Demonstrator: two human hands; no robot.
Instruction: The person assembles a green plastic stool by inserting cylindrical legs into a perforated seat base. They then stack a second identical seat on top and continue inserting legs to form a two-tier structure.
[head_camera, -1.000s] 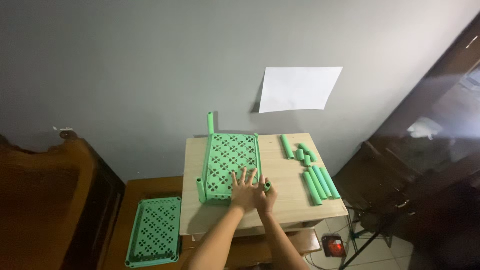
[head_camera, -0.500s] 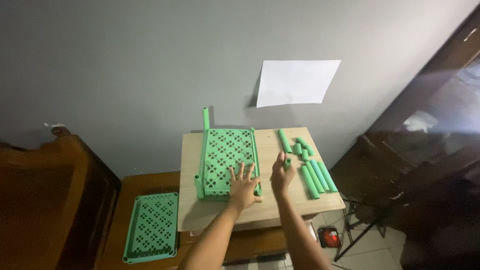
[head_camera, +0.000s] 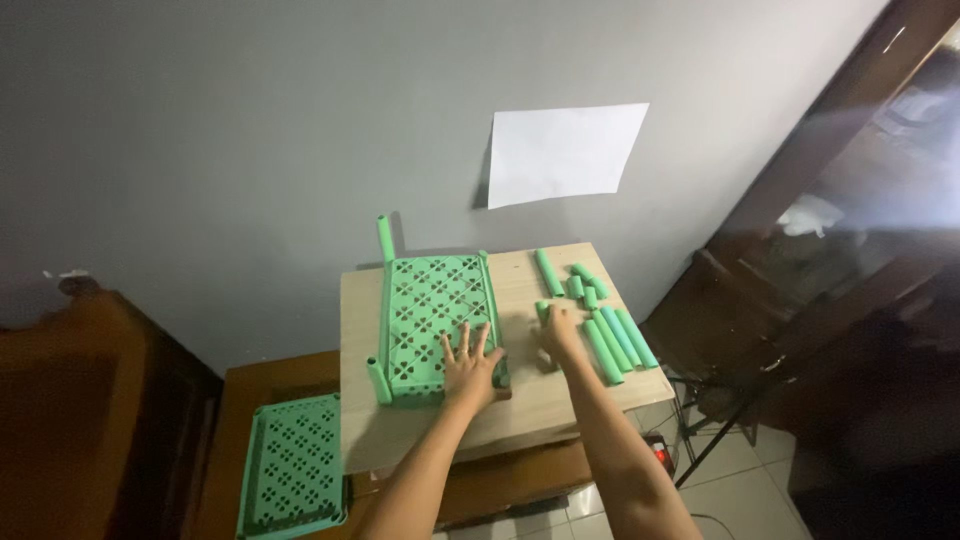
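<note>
A green perforated tray (head_camera: 435, 300) lies on a small wooden table (head_camera: 520, 415). Green tube posts stand at its far left corner (head_camera: 385, 238) and near left corner (head_camera: 378, 380). My left hand (head_camera: 470, 362) rests flat on the tray's near edge, fingers spread. To the right of the tray, my right hand (head_camera: 560, 332) is at the near end of a row of loose green tubes (head_camera: 612, 338). Its fingers are curled around a short green tube (head_camera: 541, 309) whose end pokes out above them.
A second green tray (head_camera: 293, 468) lies on a lower wooden surface at the left. A white sheet of paper (head_camera: 565, 152) hangs on the grey wall. Dark wooden furniture (head_camera: 80, 400) stands at the left, a dark cabinet (head_camera: 850, 250) at the right. A red object (head_camera: 660, 456) sits on the tiled floor.
My right hand left the tray's near right corner and moved right to the loose tubes, closing on a short one. My left hand stayed flat on the tray. The camera view shifted slightly.
</note>
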